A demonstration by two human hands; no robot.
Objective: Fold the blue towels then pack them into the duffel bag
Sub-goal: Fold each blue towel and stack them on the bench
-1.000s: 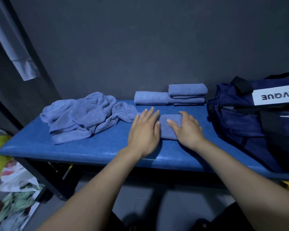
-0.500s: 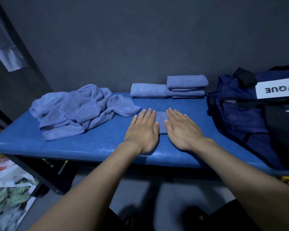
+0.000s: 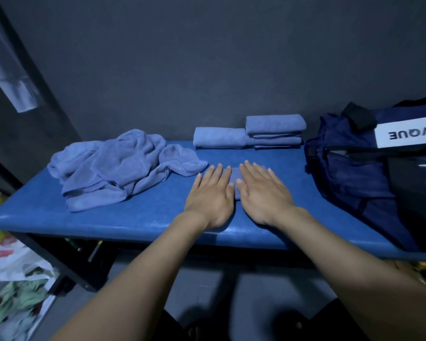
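While both my left hand (image 3: 213,193) and right hand (image 3: 261,193) lie flat, fingers straight, on the folded towel (image 3: 235,178) left of the duffel bag (image 3: 349,173), I advise pressing evenly outward to set creases.

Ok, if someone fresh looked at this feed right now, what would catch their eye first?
Probably the two flat hands, left hand and right hand, side by side pressing a small folded towel on the blue bench. Next, the rumpled heap of unfolded towels to their left and the neat folded stack against the back wall. The navy duffel bag sits at the bench's right end.
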